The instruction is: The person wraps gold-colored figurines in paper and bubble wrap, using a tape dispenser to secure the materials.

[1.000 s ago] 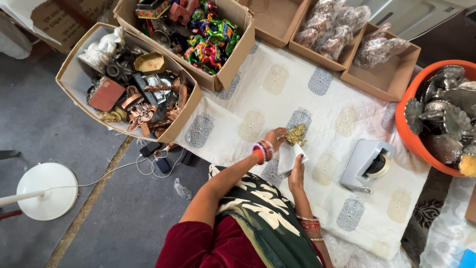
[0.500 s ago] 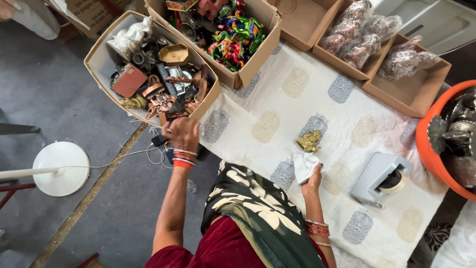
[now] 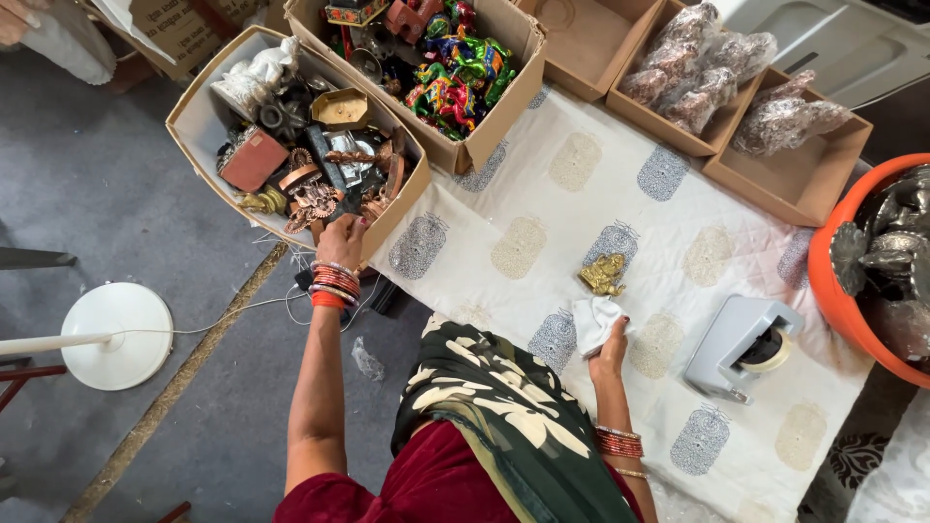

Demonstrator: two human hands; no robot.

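A cardboard box (image 3: 199, 116) of mixed metal ornaments sits at the upper left, partly overhanging the edge of a white quilted cloth (image 3: 668, 252) printed with grey and gold motifs. The left hand (image 3: 341, 238) reaches into the box's near corner, among copper-coloured pieces (image 3: 312, 199); its fingers are hidden behind the back of the hand, so I cannot tell whether they are apart or closed on anything. Orange and silver bangles (image 3: 332, 284) circle that wrist.

The right hand (image 3: 610, 351) rests lower on the cloth, its fingers closed on a crumpled white rag (image 3: 591, 322). Just above the rag, close but apart from it, stands a small gold figurine (image 3: 603, 274) (seated in shape, fine detail too small to tell).

To the right of the figurine lies a grey tape dispenser (image 3: 736, 347). An orange tub (image 3: 841, 291) holding dark metal pieces fills the right edge. Along the top stand a second box (image 3: 484, 136) of brightly painted figures, an unfilled cardboard tray (image 3: 581, 39), and two trays (image 3: 804, 174) of plastic-wrapped bundles. On the grey floor at left is a round white stand base (image 3: 116, 334) with thin cables trailing beside it. The person wears a dark red top and a green patterned scarf (image 3: 504, 426).
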